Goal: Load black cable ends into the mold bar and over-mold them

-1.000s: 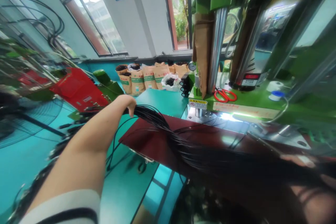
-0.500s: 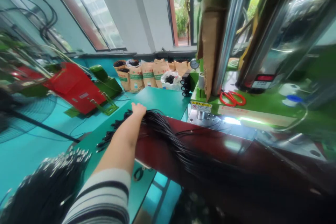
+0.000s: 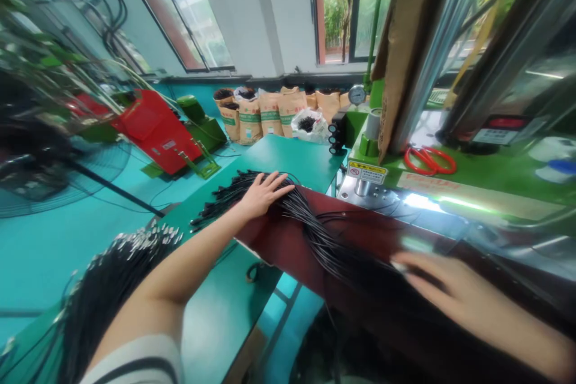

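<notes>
A thick bundle of black cables lies along a dark red board, its far ends spread out on a green table. My left hand rests on top of this bundle near those ends, fingers stretched and spread. Blurred by motion, my right hand is over the nearer, dark part of the cables at the right. Its fingers are partly bent, and whether anything is between them I cannot make out. Another heap of black cables with shiny metal ends lies at the lower left.
A green press machine stands at the right with red-handled scissors on its ledge. Paper sacks line the far wall behind the green table. A fan and a red machine are at the left.
My left hand has gone from closed on the cables to spread flat over them. My right hand has come into view at the right. The camera view has shifted.
</notes>
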A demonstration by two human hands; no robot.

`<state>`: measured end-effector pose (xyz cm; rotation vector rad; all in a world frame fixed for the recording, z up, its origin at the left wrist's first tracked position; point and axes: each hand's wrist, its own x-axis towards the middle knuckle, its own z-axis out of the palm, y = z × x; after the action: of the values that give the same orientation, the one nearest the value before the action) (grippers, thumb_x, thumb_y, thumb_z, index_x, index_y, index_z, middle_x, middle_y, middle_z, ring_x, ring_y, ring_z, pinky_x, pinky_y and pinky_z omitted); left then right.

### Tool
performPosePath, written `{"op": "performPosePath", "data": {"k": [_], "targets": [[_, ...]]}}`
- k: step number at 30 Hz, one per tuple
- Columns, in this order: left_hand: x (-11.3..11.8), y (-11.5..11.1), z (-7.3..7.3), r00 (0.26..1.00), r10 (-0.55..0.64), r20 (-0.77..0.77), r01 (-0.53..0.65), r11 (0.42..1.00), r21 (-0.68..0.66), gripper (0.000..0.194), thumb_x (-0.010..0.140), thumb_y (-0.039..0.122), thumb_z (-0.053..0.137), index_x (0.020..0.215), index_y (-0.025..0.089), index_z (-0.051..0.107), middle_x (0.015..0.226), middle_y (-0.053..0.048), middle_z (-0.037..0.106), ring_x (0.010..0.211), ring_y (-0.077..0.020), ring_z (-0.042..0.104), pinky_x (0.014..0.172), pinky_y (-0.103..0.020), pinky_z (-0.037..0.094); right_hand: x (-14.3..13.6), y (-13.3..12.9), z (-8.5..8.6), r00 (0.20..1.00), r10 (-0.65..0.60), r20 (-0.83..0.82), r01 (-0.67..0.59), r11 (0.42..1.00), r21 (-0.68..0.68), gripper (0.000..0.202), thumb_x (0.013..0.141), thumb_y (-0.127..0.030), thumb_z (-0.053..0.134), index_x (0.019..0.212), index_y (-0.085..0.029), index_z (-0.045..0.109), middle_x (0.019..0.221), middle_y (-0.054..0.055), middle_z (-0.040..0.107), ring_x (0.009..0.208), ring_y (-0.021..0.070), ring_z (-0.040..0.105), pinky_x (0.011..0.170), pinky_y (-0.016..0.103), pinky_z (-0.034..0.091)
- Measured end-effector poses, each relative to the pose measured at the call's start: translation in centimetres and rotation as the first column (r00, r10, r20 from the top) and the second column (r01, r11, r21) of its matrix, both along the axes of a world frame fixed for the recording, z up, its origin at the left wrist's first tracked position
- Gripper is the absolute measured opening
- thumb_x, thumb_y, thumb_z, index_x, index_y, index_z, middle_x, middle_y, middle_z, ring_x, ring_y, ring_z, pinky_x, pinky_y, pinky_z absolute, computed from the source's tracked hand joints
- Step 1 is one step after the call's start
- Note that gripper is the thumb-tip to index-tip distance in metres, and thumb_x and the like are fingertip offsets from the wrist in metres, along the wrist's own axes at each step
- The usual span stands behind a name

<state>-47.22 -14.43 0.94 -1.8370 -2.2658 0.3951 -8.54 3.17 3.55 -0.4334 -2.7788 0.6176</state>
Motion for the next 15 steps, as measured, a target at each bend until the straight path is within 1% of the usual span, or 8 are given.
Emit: {"op": "performPosePath", "data": {"k": [1, 2, 4, 6, 9, 11, 13, 15], "targets": [[-0.1, 1.0, -0.3, 1.0, -0.022, -0.011, 0.021, 1.0, -0.009, 0.087, 0.068, 0.004, 0.048, 0.14, 0.039, 0.014, 0.15, 0.0, 0.01, 0.136, -0.0262, 0.01, 0.105, -0.049, 0.012, -3.1, 0.2, -0.6, 0.991, 0.13, 0.043, -0.13, 0.991, -0.004, 0.027, 0.084, -0.024, 0.047, 0.107, -0.024, 0.061, 0.108, 0.005, 0.063, 0.097, 0.0184, 0.059, 0.086, 0.032, 0.048], [-0.3, 2.1, -0.6, 0.999, -0.029, -0.013, 0.029, 0.999, -0.015, 0.087, 0.068, 0.004, 0.049, 0.139, 0.039, 0.015, 0.15, 0.0, 0.01, 0.136, -0.0263, 0.011, 0.105, -0.049, 0.012, -6.3, 0.4, -1.4, 0.978, 0.199, 0.057, -0.201, 0.979, 0.027, 0.033, 0.082, -0.015, 0.045, 0.111, -0.019, 0.059, 0.113, 0.007, 0.061, 0.104, 0.0192, 0.055, 0.093, 0.035, 0.044], [-1.2, 4.0, -0.8, 1.0, -0.014, -0.003, 0.013, 1.0, -0.019, 0.084, 0.068, 0.006, 0.05, 0.139, 0.038, 0.017, 0.15, -0.002, 0.01, 0.135, -0.0274, 0.012, 0.104, -0.05, 0.014, -12.1, 0.5, -2.9, 0.961, 0.267, 0.07, -0.274, 0.955, 0.115, 0.041, 0.076, -0.004, 0.044, 0.114, -0.01, 0.056, 0.12, 0.011, 0.056, 0.114, 0.0209, 0.048, 0.101, 0.037, 0.036], [-2.1, 5.3, -0.9, 1.0, -0.022, 0.022, 0.023, 0.999, -0.041, 0.081, 0.069, 0.008, 0.051, 0.138, 0.037, 0.02, 0.15, -0.003, 0.014, 0.134, -0.0277, 0.016, 0.102, -0.05, 0.017, -16.1, 0.4, -4.3, 0.945, 0.31, 0.103, -0.324, 0.93, 0.173, 0.043, 0.075, -0.001, 0.043, 0.115, -0.01, 0.055, 0.119, 0.011, 0.056, 0.111, 0.0202, 0.048, 0.097, 0.035, 0.037], [-2.9, 6.1, -1.0, 0.991, -0.104, 0.082, 0.112, 0.987, -0.111, 0.07, 0.068, 0.011, 0.052, 0.133, 0.03, 0.032, 0.138, -0.008, 0.039, 0.124, -0.0254, 0.035, 0.099, -0.046, 0.023, -18.2, 0.1, -5.6, 0.919, 0.371, 0.135, -0.392, 0.895, 0.211, 0.033, 0.08, -0.003, 0.041, 0.102, -0.016, 0.061, 0.103, 0.008, 0.06, 0.096, 0.0174, 0.051, 0.086, 0.031, 0.042], [-3.1, 6.2, -1.0, 0.986, -0.133, 0.099, 0.147, 0.977, -0.154, 0.053, 0.069, 0.013, 0.051, 0.12, 0.025, 0.047, 0.117, -0.009, 0.056, 0.108, -0.0226, 0.05, 0.094, -0.04, 0.028, -18.1, 0.0, -5.8, 0.911, 0.386, 0.147, -0.411, 0.883, 0.225, 0.028, 0.082, -0.005, 0.04, 0.093, -0.015, 0.063, 0.095, 0.008, 0.06, 0.09, 0.0173, 0.05, 0.082, 0.03, 0.041], [-3.1, 6.0, -0.5, 0.987, -0.139, 0.08, 0.151, 0.971, -0.183, 0.036, 0.068, 0.014, 0.052, 0.102, 0.022, 0.057, 0.097, -0.007, 0.062, 0.093, -0.0204, 0.057, 0.087, -0.036, 0.032, -17.8, -0.1, -5.6, 0.907, 0.388, 0.165, -0.418, 0.874, 0.247, 0.026, 0.082, -0.005, 0.04, 0.091, -0.014, 0.062, 0.093, 0.009, 0.058, 0.088, 0.0183, 0.048, 0.081, 0.031, 0.04], [-2.8, 5.5, 0.8, 0.989, -0.142, 0.031, 0.145, 0.976, -0.161, 0.025, 0.066, 0.015, 0.053, 0.089, 0.021, 0.059, 0.087, -0.006, 0.062, 0.086, -0.02, 0.058, 0.079, -0.034, 0.034, -17.8, -0.2, -5.4, 0.901, 0.39, 0.19, -0.43, 0.863, 0.265, 0.025, 0.082, -0.004, 0.04, 0.091, -0.013, 0.061, 0.092, 0.01, 0.058, 0.085, 0.0192, 0.048, 0.078, 0.032, 0.04]]}}
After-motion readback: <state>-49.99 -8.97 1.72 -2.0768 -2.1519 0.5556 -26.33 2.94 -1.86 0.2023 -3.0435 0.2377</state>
